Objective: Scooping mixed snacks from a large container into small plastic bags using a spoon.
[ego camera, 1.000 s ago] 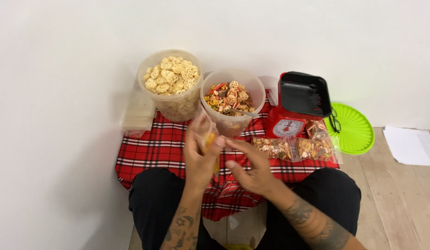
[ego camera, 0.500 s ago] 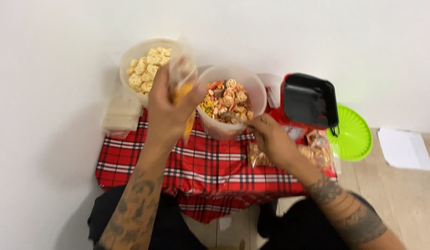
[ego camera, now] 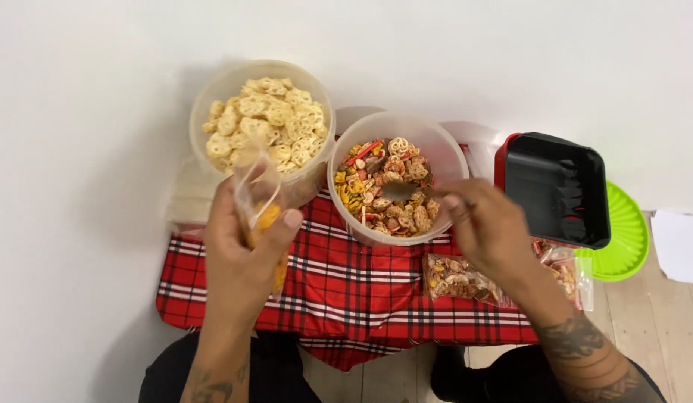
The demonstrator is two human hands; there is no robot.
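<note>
Head view, looking down over a red plaid cloth (ego camera: 346, 283) spread on the floor against a white wall (ego camera: 436, 45). The left hand (ego camera: 245, 257) is gripping a small clear plastic bag (ego camera: 258, 195), fingers wrapped closed around its lower part; the bag is standing upright with its mouth gaping open, and yellow-orange snack pieces are sitting in its bottom. The bag is hanging over the cloth's far left corner, just in front of the tub of pale wheel-shaped crackers (ego camera: 262, 123). The right hand (ego camera: 489, 233) is pinching the handle of a metal spoon (ego camera: 403, 189), fingers closed on it; the spoon's bowl is lying in the mixed snacks, toward the right side of the round clear tub of mixed snacks (ego camera: 395, 183). That tub is sitting at the middle of the cloth's far edge, just beside the cracker tub. A filled, sealed snack packet (ego camera: 454, 277) is lying on the cloth directly beneath the right wrist, and further packets (ego camera: 566, 272) are showing near the cloth's right edge, partly hidden by the forearm. A red kitchen scale carrying a black tray (ego camera: 555, 186) is occupying the far right corner, with a green lid (ego camera: 622, 242) lying just beyond it on the wooden floor (ego camera: 660, 328).
</note>
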